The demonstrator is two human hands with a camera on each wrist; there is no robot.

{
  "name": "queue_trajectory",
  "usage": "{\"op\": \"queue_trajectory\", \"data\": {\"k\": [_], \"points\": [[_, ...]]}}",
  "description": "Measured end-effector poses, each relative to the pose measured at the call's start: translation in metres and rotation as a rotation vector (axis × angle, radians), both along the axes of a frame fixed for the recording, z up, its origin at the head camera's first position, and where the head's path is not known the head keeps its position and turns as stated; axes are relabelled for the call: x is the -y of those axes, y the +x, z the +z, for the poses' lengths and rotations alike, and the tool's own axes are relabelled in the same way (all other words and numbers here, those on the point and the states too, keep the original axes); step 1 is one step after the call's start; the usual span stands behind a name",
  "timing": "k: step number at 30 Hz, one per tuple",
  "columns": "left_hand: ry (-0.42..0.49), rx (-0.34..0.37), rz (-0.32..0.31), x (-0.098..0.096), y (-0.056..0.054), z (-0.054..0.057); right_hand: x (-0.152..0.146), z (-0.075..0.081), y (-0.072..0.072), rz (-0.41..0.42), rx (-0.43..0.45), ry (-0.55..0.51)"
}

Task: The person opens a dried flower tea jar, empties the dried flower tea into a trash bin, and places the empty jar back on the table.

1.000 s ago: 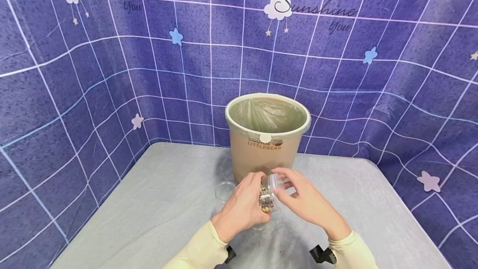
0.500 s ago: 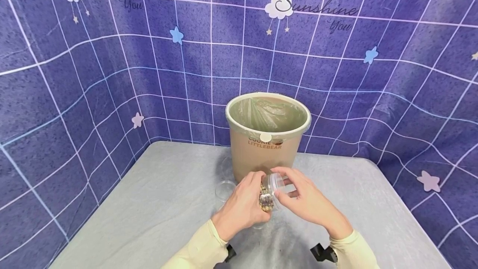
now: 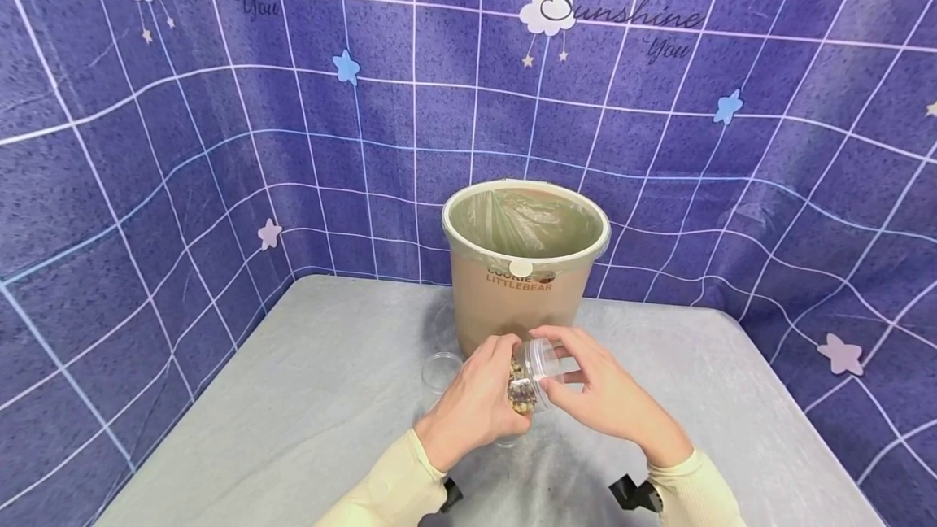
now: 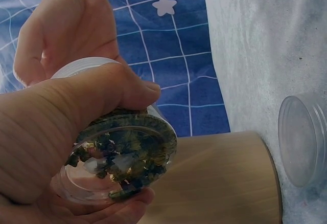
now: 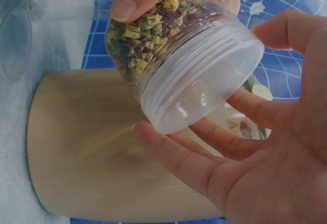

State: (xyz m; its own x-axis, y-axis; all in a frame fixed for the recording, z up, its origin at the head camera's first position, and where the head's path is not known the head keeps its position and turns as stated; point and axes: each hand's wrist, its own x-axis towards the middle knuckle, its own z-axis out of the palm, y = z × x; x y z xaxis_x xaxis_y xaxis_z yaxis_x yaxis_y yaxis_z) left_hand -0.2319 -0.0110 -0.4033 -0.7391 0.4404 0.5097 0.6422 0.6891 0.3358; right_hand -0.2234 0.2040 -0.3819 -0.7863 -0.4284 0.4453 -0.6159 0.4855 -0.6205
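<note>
My left hand grips a clear plastic jar of dried flower buds and petals. The jar lies tilted on its side in front of the bin, its translucent screw lid facing right. In the left wrist view the base of the jar shows, with the left thumb across its side. My right hand is spread around the lid, its thumb and fingertips right at the lid's edge. In the right wrist view the right fingers are loosely extended below the lid and the palm stands away from it.
Behind the hands stands a beige bin lined with a clear bag. A round clear container sits left of the bin on the grey-covered table. Another clear rim peeks out below the hands. A blue patterned curtain surrounds the table.
The right thumb has drawn back slightly from over the lid, and more of the lid shows. The left hand keeps the jar in nearly the same place.
</note>
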Motion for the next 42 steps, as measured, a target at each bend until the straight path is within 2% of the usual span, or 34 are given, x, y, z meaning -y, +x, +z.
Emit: {"op": "queue_trajectory", "data": {"k": [12,19,29,42], "points": [[0.001,0.012,-0.006,0.000,0.001,0.001,0.000,0.002,0.002,0.039,0.000,-0.026],[-0.002,0.012,0.003,-0.001,0.001,0.001,-0.002,0.003,0.001,0.039,-0.041,-0.021],[0.004,0.002,0.001,-0.001,0.001,0.001,-0.004,0.005,0.002,0.043,-0.021,-0.036],[0.004,0.010,0.009,-0.001,0.001,0.002,-0.011,0.010,0.002,0.054,-0.051,-0.029]]}}
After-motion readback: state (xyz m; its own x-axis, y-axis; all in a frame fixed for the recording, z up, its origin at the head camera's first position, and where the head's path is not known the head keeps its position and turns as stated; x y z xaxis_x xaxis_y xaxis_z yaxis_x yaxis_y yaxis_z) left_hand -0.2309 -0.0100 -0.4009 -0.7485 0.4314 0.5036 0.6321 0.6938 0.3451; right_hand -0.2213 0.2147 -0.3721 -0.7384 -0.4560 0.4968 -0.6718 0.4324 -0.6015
